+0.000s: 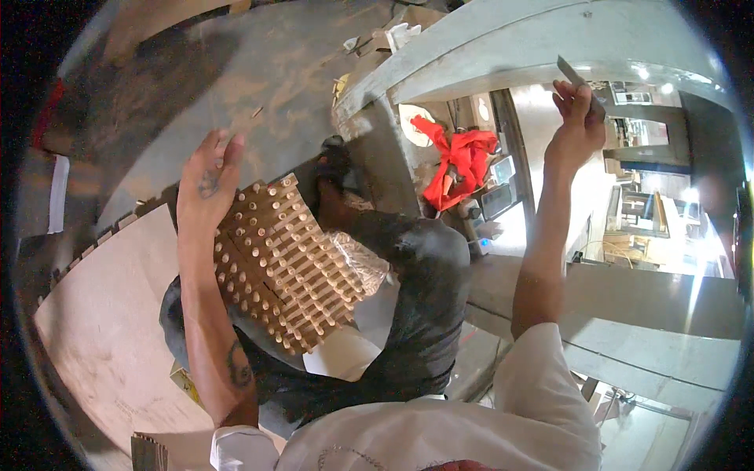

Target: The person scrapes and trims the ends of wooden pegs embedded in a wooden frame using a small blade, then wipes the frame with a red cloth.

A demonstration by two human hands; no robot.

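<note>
A brown wooden board studded with rows of pale round pegs lies tilted over my lap, between my dark-trousered legs. At its far left corner is my left hand, back upward, fingers and thumb stretched forward and slightly apart; I see nothing held in it. My right hand is raised high on the right, well away from the board. Its fingers are closed around a flat grey blade-like tool that sticks out above them; the tool's lower end is mostly hidden. A small light stick shows just beyond my left hand, against the floor.
Left of me lies a large pale wooden sheet, with folded cardboard near its lower end. A bright red cloth sits among items right of my foot. A thick grey beam crosses the upper right. Clear plastic wrap touches the board's side.
</note>
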